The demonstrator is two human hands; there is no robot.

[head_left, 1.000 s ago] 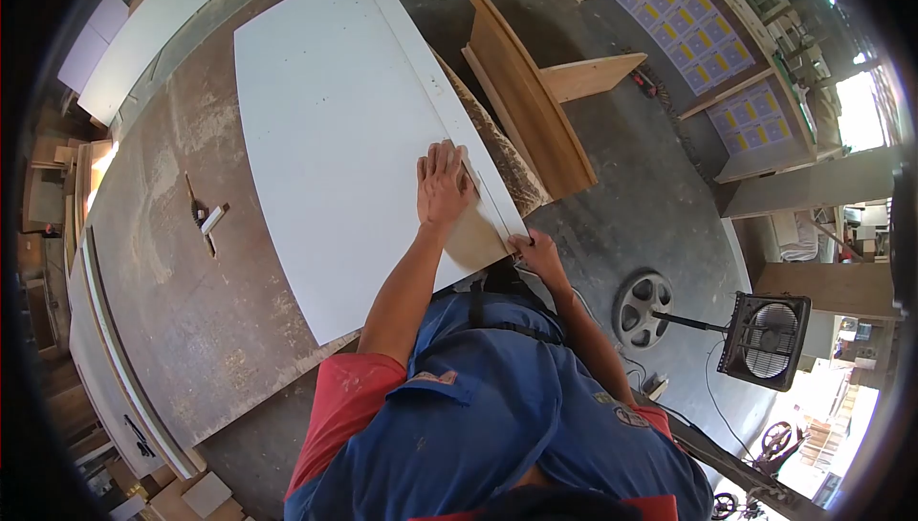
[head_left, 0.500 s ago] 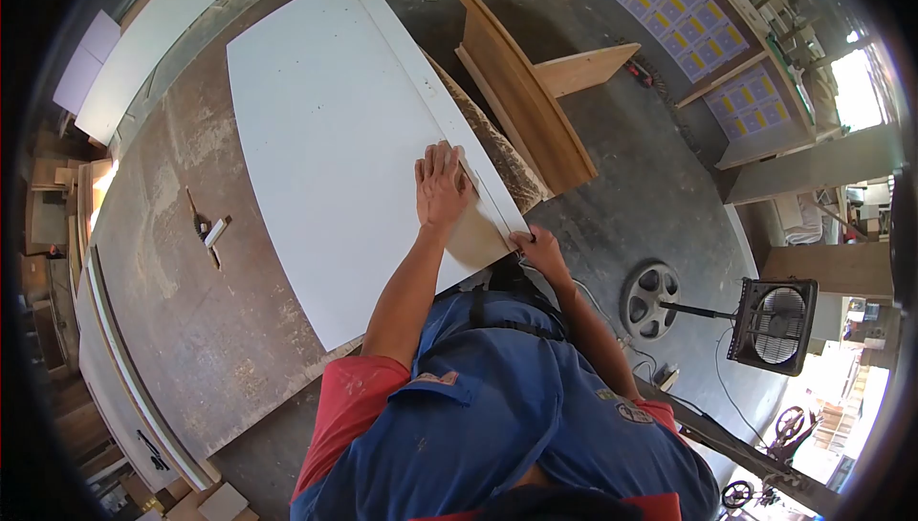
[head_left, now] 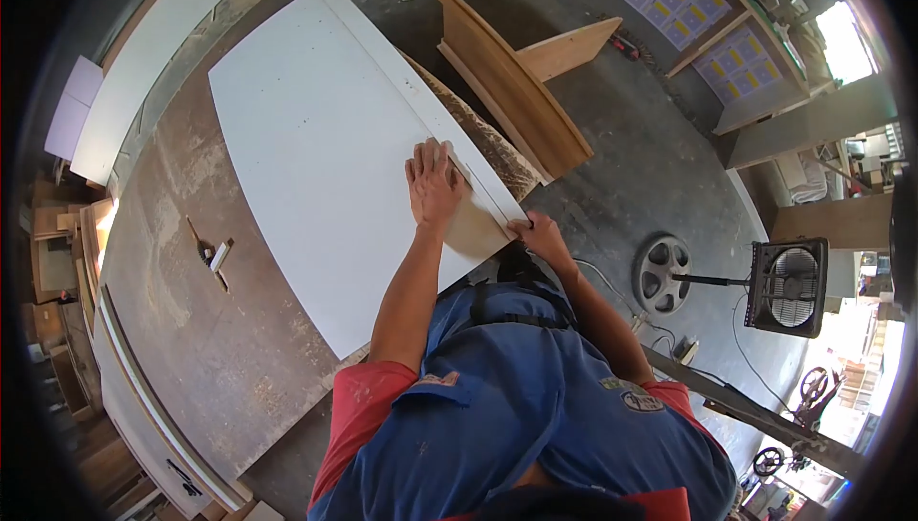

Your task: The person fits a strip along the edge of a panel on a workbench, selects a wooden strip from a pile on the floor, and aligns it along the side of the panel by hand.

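Note:
A large white panel (head_left: 316,148) lies on a worn brown worktable (head_left: 182,263), with a narrow white strip (head_left: 406,86) running along its right edge. My left hand (head_left: 435,186) rests flat on the panel beside this strip, palm down, its fingers a little apart. A tan patch (head_left: 475,229) shows on the surface next to that hand, near the close corner. At the panel's near right corner, my right hand (head_left: 542,237) is closed, its fingers curled at the edge. Something small and dark shows by its thumb, too small to name.
On the table's left lies a dark tool (head_left: 206,251) beside a small white block (head_left: 221,255). Beyond the panel's right edge stands a brown wooden piece (head_left: 516,86). A fan (head_left: 789,287) with a round base (head_left: 662,274) and cables are on the floor at right.
The view has shifted slightly, so the panel and table appear a little farther left and the fan farther right. Both hands keep about the same places on the panel.

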